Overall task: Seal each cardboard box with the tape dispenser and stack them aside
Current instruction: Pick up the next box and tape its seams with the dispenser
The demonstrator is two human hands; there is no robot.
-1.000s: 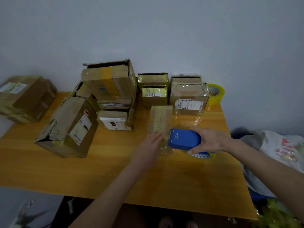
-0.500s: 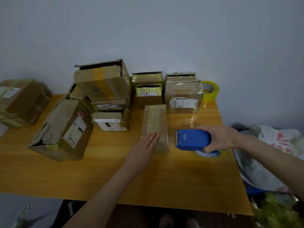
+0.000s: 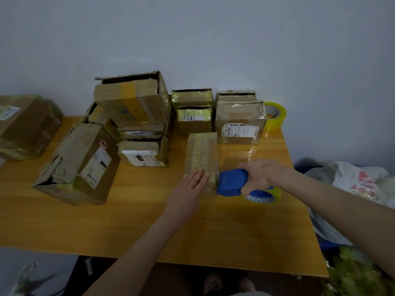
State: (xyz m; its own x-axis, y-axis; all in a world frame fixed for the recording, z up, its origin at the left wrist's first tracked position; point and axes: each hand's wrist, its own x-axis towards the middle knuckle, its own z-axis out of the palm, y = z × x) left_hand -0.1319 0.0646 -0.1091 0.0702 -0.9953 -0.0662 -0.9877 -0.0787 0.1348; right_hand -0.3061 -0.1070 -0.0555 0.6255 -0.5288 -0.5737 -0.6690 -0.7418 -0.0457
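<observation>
A narrow flat cardboard box (image 3: 202, 154) lies lengthwise in the middle of the wooden table (image 3: 149, 227). My left hand (image 3: 188, 189) presses flat on its near end with straight fingers. My right hand (image 3: 259, 176) grips the blue tape dispenser (image 3: 232, 182), which sits against the box's near right side. The dispenser's tape roll (image 3: 261, 195) shows below my hand. A strip of clear tape seems to stretch from the dispenser toward the far boxes.
Several worn cardboard boxes stand behind: a leaning one (image 3: 79, 163) at left, a stack (image 3: 136, 116) beside it, small ones (image 3: 193, 111) and a labelled one (image 3: 240, 121) at the back. A spare yellow tape roll (image 3: 275, 115) stands at far right. Plastic bags (image 3: 354, 184) lie off the table's right edge.
The dispenser in my right hand has tilted and moved in against the box's right side. My left hand stays flat on the box's near end.
</observation>
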